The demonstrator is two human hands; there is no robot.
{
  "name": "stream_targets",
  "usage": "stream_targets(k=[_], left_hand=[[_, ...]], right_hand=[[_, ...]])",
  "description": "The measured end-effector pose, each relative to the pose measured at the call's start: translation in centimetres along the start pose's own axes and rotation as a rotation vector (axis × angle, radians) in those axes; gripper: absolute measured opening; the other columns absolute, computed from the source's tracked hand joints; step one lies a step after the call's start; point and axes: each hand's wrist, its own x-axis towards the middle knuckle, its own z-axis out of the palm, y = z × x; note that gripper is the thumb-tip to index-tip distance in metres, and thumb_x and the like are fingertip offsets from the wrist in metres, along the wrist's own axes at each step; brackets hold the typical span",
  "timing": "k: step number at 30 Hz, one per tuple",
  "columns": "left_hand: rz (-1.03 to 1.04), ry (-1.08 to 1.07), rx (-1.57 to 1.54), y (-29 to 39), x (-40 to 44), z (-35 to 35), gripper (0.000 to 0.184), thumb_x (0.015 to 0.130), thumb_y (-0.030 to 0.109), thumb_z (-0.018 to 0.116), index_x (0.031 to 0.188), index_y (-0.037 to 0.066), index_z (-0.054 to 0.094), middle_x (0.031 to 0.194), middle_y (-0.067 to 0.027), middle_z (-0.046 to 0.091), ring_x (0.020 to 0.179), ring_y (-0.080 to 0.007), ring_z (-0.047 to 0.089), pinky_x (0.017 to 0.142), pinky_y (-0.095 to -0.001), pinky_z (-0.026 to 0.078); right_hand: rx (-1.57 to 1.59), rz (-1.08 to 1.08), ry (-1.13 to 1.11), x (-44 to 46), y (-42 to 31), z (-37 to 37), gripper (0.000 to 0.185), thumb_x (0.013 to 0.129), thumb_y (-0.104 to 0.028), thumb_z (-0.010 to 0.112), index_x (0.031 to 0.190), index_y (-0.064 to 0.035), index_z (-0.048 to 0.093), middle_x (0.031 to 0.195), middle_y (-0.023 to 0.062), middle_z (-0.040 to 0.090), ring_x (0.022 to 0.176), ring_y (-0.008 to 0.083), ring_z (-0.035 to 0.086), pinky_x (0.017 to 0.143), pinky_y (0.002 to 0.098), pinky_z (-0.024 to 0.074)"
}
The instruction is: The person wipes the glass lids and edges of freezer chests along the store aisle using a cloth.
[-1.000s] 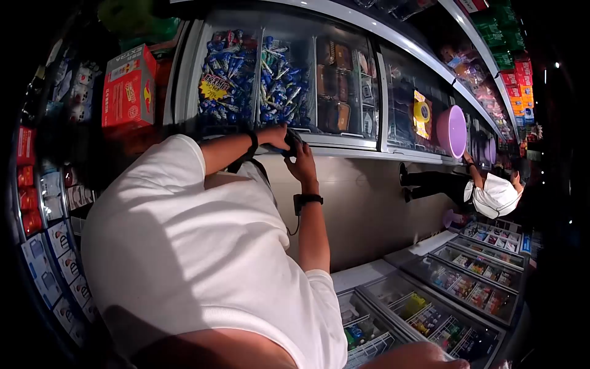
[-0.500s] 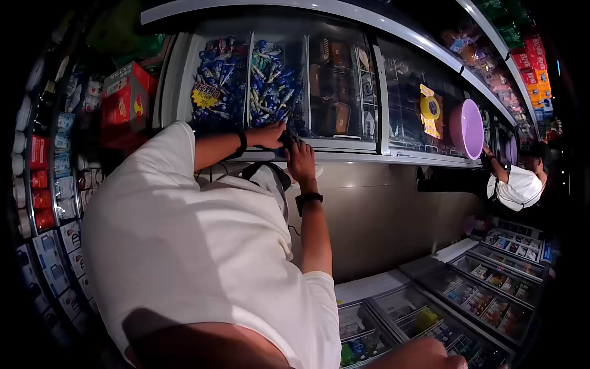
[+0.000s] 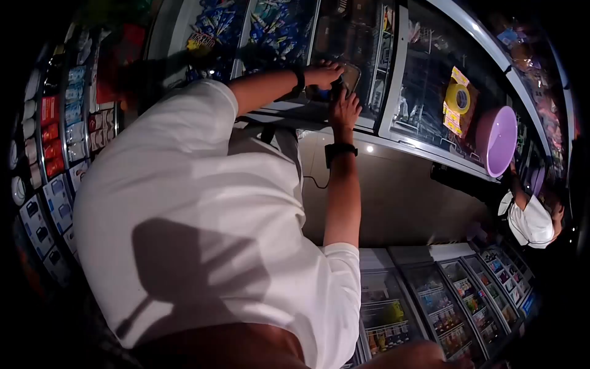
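Over the freezer's glass top (image 3: pixel 341 37), both my hands are close together around a small dark, cloth-like thing (image 3: pixel 338 84); its kind is hard to make out. My left hand (image 3: pixel 322 74), with a black band at the wrist, has its fingers bent over the upper side of the dark thing. Just below it, my right hand (image 3: pixel 345 112), wearing a black watch (image 3: pixel 341 151), grips the lower side with its fingers partly spread. Beneath the glass nearby are brown packages (image 3: pixel 338 43) and many blue-wrapped ice creams (image 3: pixel 276 27).
A purple basin (image 3: pixel 496 141) stands on the freezer to the right, beside a yellow round label (image 3: pixel 457 98). Further right, another person in a white shirt (image 3: pixel 530 221) is by the freezer. More freezers (image 3: pixel 424 289) line the opposite side; stocked shelves (image 3: pixel 58 141) rise at the left.
Both hands have moved right along the freezer, from near the blue-wrapped ice creams to over the brown packages, with the dark thing between them. The view has also turned.
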Motion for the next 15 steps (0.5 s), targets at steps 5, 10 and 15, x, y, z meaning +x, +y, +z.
stream_targets(k=[5, 10, 15], left_hand=[[-0.024, 0.223, -0.038, 2.1, 6.4, -0.4, 0.061, 0.076, 0.009, 0.063, 0.132, 0.003, 0.038, 0.126, -0.0183, 0.043, 0.122, -0.0382, 0.039, 0.099, -0.0520, 0.030], [-0.095, 0.430, -0.090, 4.8, 13.7, -2.0, 0.048, 0.078, 0.017, 0.059, 0.123, 0.005, 0.046, 0.122, -0.0186, 0.050, 0.120, -0.0360, 0.045, 0.094, -0.0484, 0.037], [-0.050, 0.617, -0.138, 4.1, 15.1, -1.2, 0.037, 0.077, 0.010, 0.062, 0.112, 0.006, 0.051, 0.105, -0.0140, 0.053, 0.105, -0.0333, 0.054, 0.083, -0.0447, 0.044]], right_hand=[[-0.157, -0.059, 0.033, 5.4, 5.9, -2.9, 0.046, 0.091, -0.039, 0.052, 0.132, -0.0214, 0.043, 0.106, 0.0129, 0.054, 0.099, 0.0304, 0.052, 0.080, 0.0441, 0.0389], [-0.440, -0.030, 0.092, 11.0, 9.8, -6.0, 0.034, 0.090, -0.024, 0.049, 0.124, -0.0217, 0.048, 0.116, 0.0143, 0.052, 0.109, 0.0334, 0.049, 0.084, 0.0468, 0.0383], [-0.340, 0.014, -0.088, 13.5, 9.4, -6.2, 0.023, 0.095, -0.028, 0.046, 0.114, -0.0169, 0.053, 0.107, 0.0146, 0.056, 0.096, 0.0350, 0.062, 0.082, 0.0441, 0.0479]])
